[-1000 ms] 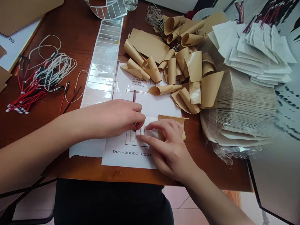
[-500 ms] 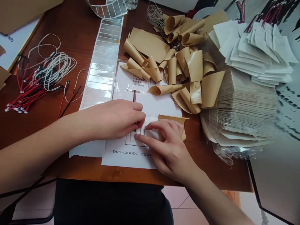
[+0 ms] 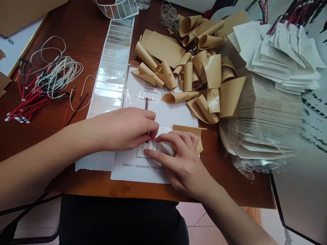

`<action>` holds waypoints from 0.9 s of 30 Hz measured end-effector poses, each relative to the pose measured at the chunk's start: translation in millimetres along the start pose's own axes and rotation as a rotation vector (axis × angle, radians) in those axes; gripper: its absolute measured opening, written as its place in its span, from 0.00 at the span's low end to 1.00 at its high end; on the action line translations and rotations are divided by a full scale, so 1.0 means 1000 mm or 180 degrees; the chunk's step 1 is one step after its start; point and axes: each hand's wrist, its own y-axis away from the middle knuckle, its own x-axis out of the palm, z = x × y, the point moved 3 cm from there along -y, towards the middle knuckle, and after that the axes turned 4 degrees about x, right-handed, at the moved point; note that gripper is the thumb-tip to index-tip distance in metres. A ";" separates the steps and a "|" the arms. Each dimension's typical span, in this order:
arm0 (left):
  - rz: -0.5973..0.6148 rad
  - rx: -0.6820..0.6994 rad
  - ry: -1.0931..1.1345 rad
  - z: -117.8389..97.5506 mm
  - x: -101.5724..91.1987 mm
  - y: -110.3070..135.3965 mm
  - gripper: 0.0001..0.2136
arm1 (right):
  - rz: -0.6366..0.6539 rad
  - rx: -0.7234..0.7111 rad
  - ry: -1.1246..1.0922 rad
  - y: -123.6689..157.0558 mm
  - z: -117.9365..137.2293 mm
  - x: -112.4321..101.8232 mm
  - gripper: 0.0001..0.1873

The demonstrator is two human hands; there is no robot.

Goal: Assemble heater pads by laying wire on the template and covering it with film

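Observation:
In the head view, my left hand (image 3: 131, 128) rests on the printed white sheet (image 3: 133, 173), its fingertips pinched together over a drawn rectangle. What they pinch is hidden. A dark red-and-black wire (image 3: 146, 103) runs from a small clear strip down under this hand, and its dark lower end shows below the fingers. Beside that end lies a thin pale wire (image 3: 151, 145), hard to make out. My right hand (image 3: 185, 160) lies to the right with thumb and index finger apart, both tips touching the sheet near the pale wire. A curled brown paper piece (image 3: 200, 137) sits partly behind the right hand.
Rolled brown papers (image 3: 187, 76) heap beyond the hands. A strip of clear labels (image 3: 109, 75) runs along the left. Red and white wire bundles (image 3: 58, 75) lie farther left. At right stand a plastic-wrapped stack (image 3: 270, 115) and white pads with wires (image 3: 278, 54).
My right thumb and index finger have slid slightly left, the thumb also a little toward me. My left hand stays almost in place.

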 end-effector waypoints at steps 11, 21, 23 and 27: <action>-0.0054 0.0100 -0.0015 -0.005 -0.003 -0.002 0.07 | -0.0096 0.0022 -0.0073 0.000 0.000 0.000 0.22; -0.0040 0.0103 -0.0009 -0.005 -0.002 -0.001 0.08 | -0.0084 0.0025 -0.0027 -0.001 0.001 0.000 0.21; -0.0034 0.0107 -0.0011 -0.006 -0.002 -0.001 0.08 | -0.0066 0.0037 -0.0029 -0.001 0.001 0.000 0.20; -0.0010 0.0061 0.0003 -0.005 -0.001 -0.002 0.07 | -0.0079 0.0051 -0.0013 -0.001 0.001 0.000 0.19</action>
